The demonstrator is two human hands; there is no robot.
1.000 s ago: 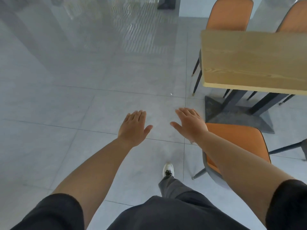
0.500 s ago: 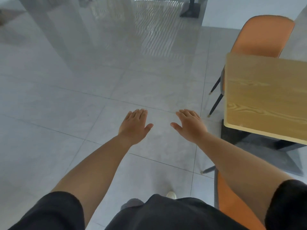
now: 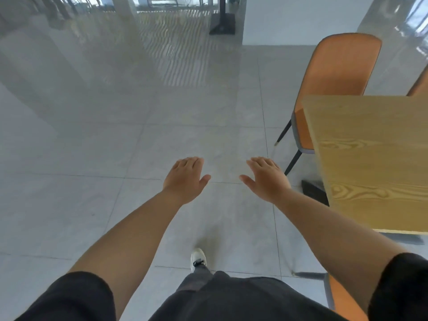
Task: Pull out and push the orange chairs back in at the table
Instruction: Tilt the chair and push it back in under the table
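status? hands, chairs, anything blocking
Left hand and right hand open, empty, over floor. Far orange chair tucked at table; near chair at lower right. Path ahead clear.

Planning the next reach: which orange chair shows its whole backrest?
The far chair at the table's far-left corner; the others show only slivers at the frame's right and bottom edges.

3 orange chairs (image 3: 335,66), 1 wooden table (image 3: 370,158), 2 empty hands (image 3: 185,179), 1 shoe (image 3: 198,257).
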